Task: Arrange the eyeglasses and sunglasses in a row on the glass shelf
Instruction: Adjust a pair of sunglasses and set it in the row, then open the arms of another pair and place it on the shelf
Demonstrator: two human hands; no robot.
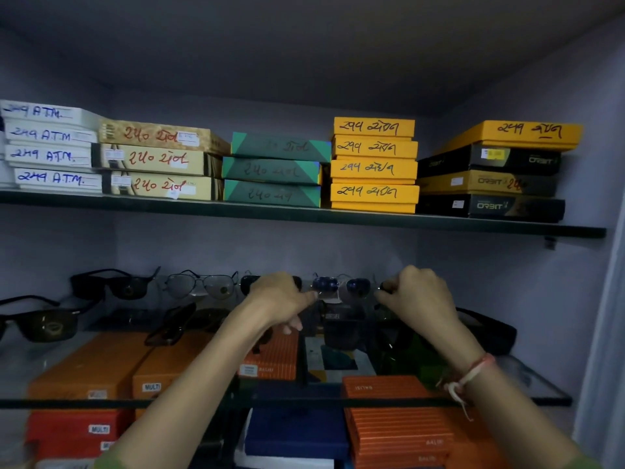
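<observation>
On the glass shelf a row of glasses runs along the back: black sunglasses at the left, grey aviators beside them, then a dark pair partly hidden by my left hand. Blue-lensed sunglasses sit between my hands. My left hand pinches their left lens edge and my right hand grips their right end. More dark sunglasses lie nearer the front at the left, and another dark pair sits behind my right wrist.
An upper shelf carries stacks of white, beige, green, yellow and black boxes. Orange, red and blue boxes show below and through the glass shelf. The cabinet's side walls close in left and right.
</observation>
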